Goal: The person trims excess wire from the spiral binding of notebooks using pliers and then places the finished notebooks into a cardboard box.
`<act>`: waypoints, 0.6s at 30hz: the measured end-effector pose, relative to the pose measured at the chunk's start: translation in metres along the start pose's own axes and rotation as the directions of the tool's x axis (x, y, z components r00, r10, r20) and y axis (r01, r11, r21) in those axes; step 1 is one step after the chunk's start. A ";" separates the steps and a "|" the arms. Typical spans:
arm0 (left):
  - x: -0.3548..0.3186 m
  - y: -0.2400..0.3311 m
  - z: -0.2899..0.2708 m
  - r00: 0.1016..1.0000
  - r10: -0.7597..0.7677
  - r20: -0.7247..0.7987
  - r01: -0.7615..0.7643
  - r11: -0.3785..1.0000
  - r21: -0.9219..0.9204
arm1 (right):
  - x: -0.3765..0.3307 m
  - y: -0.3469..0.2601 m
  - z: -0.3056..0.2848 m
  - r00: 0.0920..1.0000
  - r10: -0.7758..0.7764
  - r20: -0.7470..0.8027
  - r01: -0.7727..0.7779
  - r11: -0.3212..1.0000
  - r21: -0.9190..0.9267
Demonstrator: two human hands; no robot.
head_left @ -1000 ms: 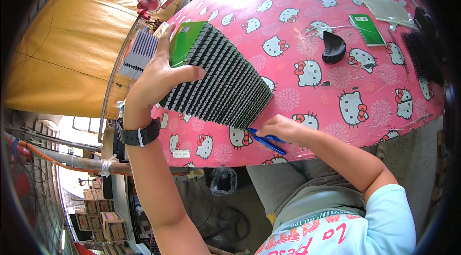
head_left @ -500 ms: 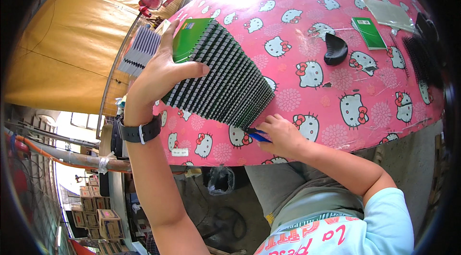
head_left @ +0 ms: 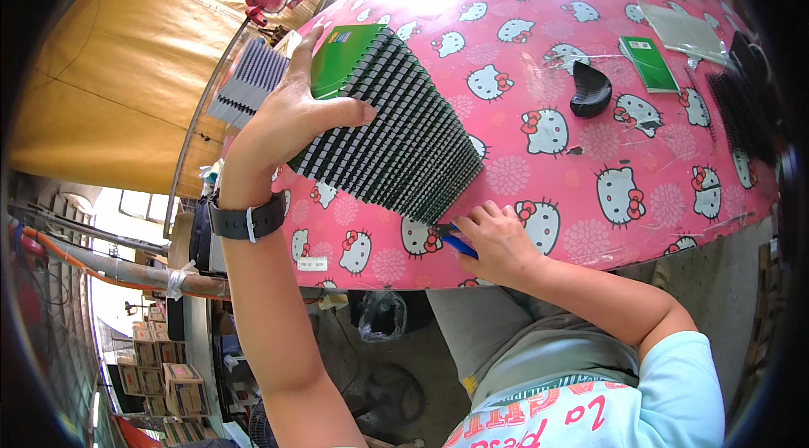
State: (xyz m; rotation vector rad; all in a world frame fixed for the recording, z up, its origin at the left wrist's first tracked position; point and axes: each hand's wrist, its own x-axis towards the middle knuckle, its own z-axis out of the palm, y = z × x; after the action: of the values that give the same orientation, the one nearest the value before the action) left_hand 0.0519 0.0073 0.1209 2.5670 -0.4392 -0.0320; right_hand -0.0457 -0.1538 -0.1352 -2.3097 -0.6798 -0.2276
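Note:
A tall stack of green-covered spiral notebooks (head_left: 404, 128) leans on the pink table, its dark wire spines facing me. Spread across its upper left side, my left hand (head_left: 299, 115) grips the stack, thumb along the spines and fingers round the far side. Close to the stack's lower corner, my right hand (head_left: 503, 247) is closed around blue-handled pliers (head_left: 458, 244). Their dark jaws point at the lowest spines; whether they touch the wire cannot be told.
Behind my left hand stands another stack of spiral notebooks (head_left: 253, 77). To the right lie a black curved object (head_left: 591, 91), a single green notebook (head_left: 649, 64), a clear plastic sheet (head_left: 684, 33) and black wire coils (head_left: 735, 115). The pink patterned table cover (head_left: 581, 195) ends near my waist.
The pliers have turned a little at the stack's lower corner, and my right hand has shifted slightly. My left hand keeps its grip on the notebooks. The view has moved slightly.

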 end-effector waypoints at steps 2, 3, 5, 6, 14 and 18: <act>0.000 0.002 0.001 1.000 -0.018 0.006 0.018 1.000 -0.005 | 0.003 -0.001 0.002 1.000 -0.021 0.008 0.021 0.999 -0.039; 0.000 0.003 0.001 1.000 -0.026 0.006 0.026 1.000 -0.006 | 0.004 0.001 0.002 0.999 -0.036 0.009 0.036 0.998 -0.044; 0.002 0.003 0.002 1.000 -0.010 0.010 0.010 1.000 -0.005 | 0.005 0.004 0.002 0.998 -0.064 0.010 0.065 0.996 -0.053; 0.002 0.002 0.002 1.000 -0.008 0.011 0.008 1.000 -0.005 | 0.011 0.002 -0.005 0.987 0.061 0.151 -0.077 0.991 0.105; 0.004 -0.001 0.000 1.000 -0.004 -0.005 0.004 0.996 0.089 | 0.033 0.013 -0.017 0.889 0.171 0.425 -0.283 0.935 0.216; 0.003 0.000 -0.001 0.999 -0.031 -0.011 0.032 0.993 0.113 | 0.012 0.005 -0.013 0.991 0.008 0.136 -0.010 1.000 0.011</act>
State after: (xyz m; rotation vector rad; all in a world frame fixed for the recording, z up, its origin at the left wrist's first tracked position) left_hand 0.0546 0.0064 0.1220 2.6845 -0.4082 -0.0071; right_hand -0.0328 -0.1607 -0.1243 -2.3322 -0.7358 -0.0619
